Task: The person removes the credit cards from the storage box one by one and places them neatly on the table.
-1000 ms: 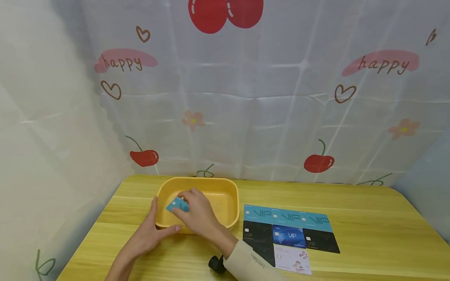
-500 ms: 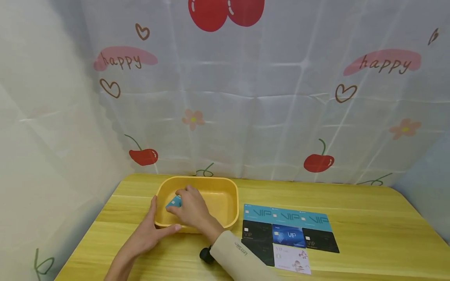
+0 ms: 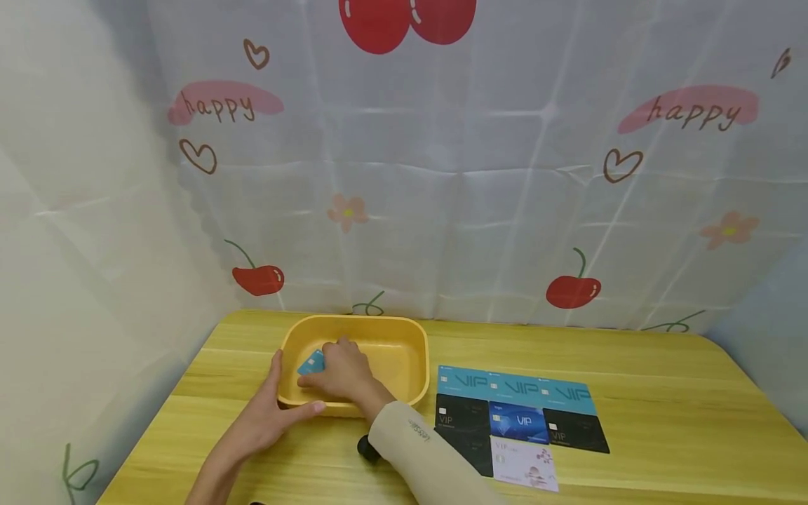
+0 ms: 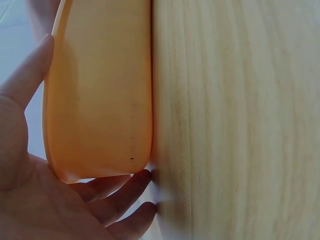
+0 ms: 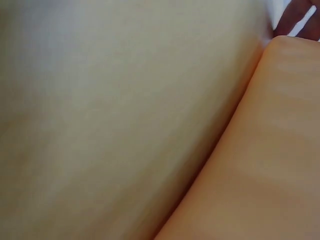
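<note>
On the wooden desk [image 3: 631, 365], the left hand [image 3: 268, 421] lies open against the yellow tub [image 3: 413, 351]. Inside it, the right hand [image 3: 344, 375] pinches a teal card [image 3: 311, 363], probably light, stiff and slick, best taken by its edges.

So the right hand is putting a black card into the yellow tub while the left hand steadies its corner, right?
Not quite: the card is light blue, not black, as the head view shows. The right hand holds it inside the yellow tub, and the left hand does steady the tub's near left corner.
</note>
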A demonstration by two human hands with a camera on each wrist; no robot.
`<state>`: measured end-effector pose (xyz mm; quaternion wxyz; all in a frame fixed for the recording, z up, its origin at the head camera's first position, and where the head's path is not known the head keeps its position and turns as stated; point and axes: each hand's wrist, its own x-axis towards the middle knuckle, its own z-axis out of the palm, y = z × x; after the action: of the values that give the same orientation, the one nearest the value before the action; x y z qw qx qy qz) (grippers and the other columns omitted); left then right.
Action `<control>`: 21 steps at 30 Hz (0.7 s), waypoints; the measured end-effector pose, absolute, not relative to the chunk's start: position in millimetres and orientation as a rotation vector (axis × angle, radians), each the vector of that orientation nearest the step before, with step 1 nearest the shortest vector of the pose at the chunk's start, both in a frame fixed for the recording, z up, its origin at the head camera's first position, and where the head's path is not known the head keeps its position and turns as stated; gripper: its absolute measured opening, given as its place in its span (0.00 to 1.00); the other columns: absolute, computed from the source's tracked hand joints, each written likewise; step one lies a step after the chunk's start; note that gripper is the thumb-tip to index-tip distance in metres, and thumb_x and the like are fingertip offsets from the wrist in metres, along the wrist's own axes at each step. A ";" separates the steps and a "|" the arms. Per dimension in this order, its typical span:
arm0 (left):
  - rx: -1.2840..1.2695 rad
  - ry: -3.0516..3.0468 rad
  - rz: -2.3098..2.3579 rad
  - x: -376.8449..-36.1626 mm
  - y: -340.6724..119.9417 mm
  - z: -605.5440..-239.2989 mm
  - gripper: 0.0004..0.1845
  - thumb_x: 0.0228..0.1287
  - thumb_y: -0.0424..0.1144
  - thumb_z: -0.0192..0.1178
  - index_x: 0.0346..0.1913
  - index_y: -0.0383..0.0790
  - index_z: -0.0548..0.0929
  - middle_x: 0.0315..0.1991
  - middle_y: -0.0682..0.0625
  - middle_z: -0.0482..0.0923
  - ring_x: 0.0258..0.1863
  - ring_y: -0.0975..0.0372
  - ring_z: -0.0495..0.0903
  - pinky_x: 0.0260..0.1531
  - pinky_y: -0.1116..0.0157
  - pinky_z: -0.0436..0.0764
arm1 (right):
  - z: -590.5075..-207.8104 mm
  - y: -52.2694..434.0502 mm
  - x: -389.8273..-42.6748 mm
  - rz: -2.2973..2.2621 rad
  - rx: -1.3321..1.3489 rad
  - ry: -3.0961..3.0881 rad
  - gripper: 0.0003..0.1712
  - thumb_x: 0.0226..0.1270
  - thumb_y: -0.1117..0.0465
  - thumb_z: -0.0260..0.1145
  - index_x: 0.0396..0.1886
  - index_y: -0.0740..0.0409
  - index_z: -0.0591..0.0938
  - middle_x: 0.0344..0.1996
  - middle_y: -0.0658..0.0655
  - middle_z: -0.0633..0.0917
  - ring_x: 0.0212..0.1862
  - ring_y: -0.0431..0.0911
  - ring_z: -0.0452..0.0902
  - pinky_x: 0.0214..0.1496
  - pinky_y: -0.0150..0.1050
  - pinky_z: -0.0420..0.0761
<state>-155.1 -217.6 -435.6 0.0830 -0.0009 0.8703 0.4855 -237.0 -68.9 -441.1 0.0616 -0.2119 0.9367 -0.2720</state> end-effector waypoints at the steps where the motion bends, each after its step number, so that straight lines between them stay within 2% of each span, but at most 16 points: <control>1: -0.003 2.599 1.452 -154.9 -217.9 -435.6 0.67 0.59 0.55 0.70 0.76 0.37 0.25 0.78 0.34 0.32 0.75 0.41 0.39 0.69 0.41 0.44 | -440.8 -70.5 -236.9 -0.783 -0.630 2.842 0.31 0.54 0.38 0.75 0.43 0.59 0.83 0.34 0.49 0.73 0.38 0.43 0.67 0.40 0.36 0.74; 6: -0.013 2.603 1.453 -155.0 -218.0 -435.7 0.67 0.59 0.55 0.70 0.76 0.36 0.25 0.78 0.34 0.32 0.75 0.41 0.39 0.69 0.41 0.44 | -440.2 -74.4 -237.5 -0.621 -0.586 2.897 0.28 0.51 0.39 0.77 0.35 0.58 0.84 0.38 0.52 0.73 0.42 0.45 0.66 0.46 0.40 0.74; 13: -0.019 2.606 1.461 -156.3 -215.3 -437.8 0.67 0.59 0.54 0.70 0.76 0.36 0.25 0.78 0.34 0.32 0.75 0.41 0.39 0.70 0.41 0.45 | -444.2 -71.8 -241.1 -0.442 -0.624 2.961 0.24 0.53 0.42 0.78 0.33 0.59 0.87 0.49 0.57 0.76 0.48 0.48 0.69 0.51 0.40 0.76; 16: -0.016 2.603 1.460 -156.0 -214.9 -437.9 0.67 0.59 0.54 0.70 0.76 0.37 0.25 0.78 0.34 0.32 0.75 0.41 0.39 0.70 0.41 0.45 | -445.0 -71.4 -242.5 -0.438 -0.635 2.963 0.22 0.54 0.44 0.78 0.34 0.59 0.87 0.48 0.57 0.77 0.47 0.49 0.70 0.50 0.41 0.76; 21: -0.029 2.609 1.445 -154.9 -216.1 -436.4 0.67 0.59 0.55 0.70 0.76 0.37 0.25 0.77 0.33 0.32 0.75 0.41 0.40 0.69 0.41 0.46 | -443.5 -73.0 -243.5 -0.416 -0.669 2.962 0.19 0.57 0.46 0.76 0.35 0.57 0.86 0.40 0.53 0.77 0.43 0.47 0.69 0.47 0.41 0.75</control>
<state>-154.9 -216.1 -436.4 0.0795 -0.0097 0.8721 0.4828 -243.5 -73.0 -443.5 0.0381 -0.2182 0.9657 -0.1356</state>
